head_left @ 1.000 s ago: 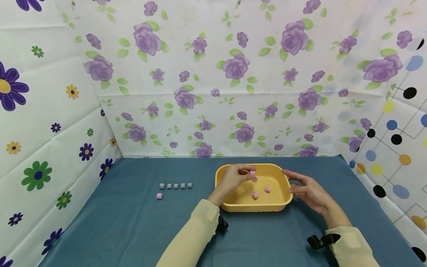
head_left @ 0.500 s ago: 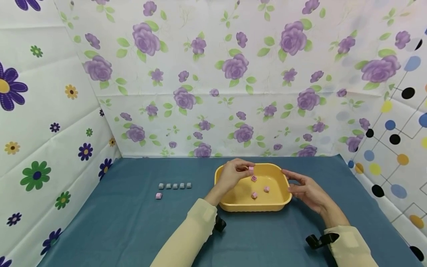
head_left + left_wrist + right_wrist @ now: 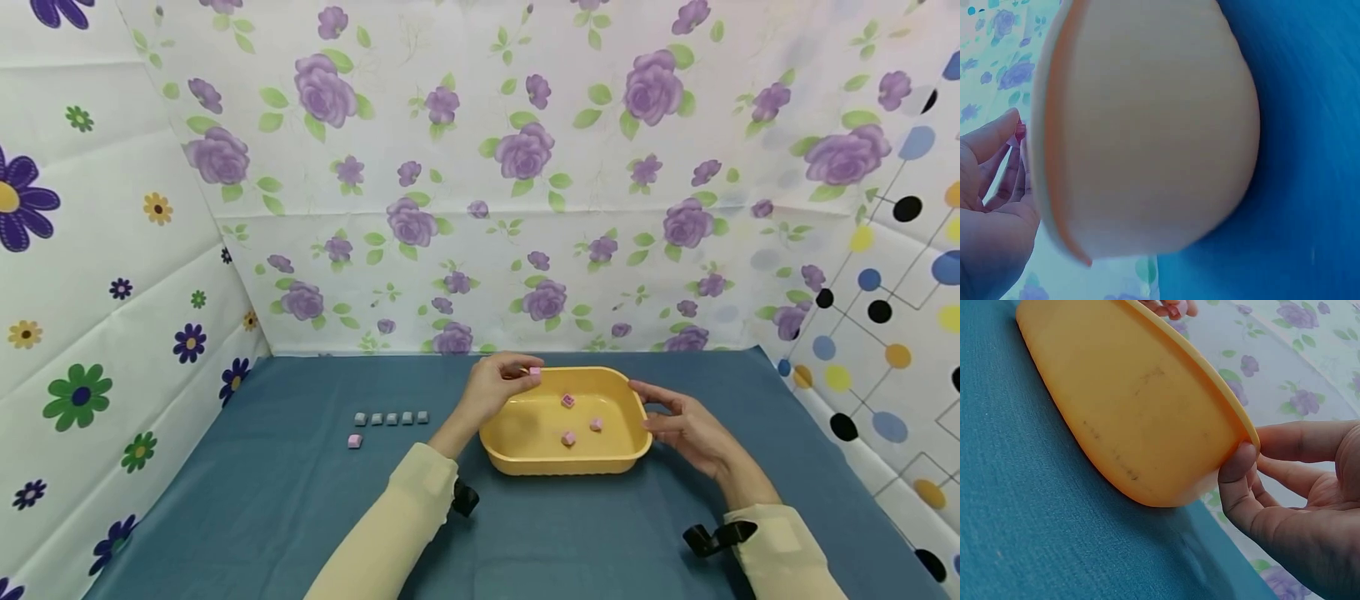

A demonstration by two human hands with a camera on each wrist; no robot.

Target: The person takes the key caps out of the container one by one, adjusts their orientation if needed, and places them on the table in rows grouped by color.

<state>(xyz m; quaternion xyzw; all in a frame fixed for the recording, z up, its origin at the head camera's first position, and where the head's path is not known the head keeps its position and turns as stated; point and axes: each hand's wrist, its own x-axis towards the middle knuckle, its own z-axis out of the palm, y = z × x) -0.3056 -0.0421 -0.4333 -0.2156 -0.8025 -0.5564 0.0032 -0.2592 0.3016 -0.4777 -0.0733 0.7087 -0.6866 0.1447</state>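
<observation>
One pink cube [image 3: 535, 372] is pinched in my left hand [image 3: 487, 390] by the yellow tray's left end [image 3: 498, 458], the lone pink cube [image 3: 355, 442] on the cloth [image 3: 225, 508] lying leftward, nearer that hand than my right hand [image 3: 688, 433], which grips the tray's rim.

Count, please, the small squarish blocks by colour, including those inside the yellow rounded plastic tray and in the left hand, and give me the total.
Small pink squarish blocks: 5 (3 in the yellow rounded plastic tray, 1 in the left hand, 1 on the blue-green cloth)
Small pale grey squarish blocks: 5
Total: 10
</observation>
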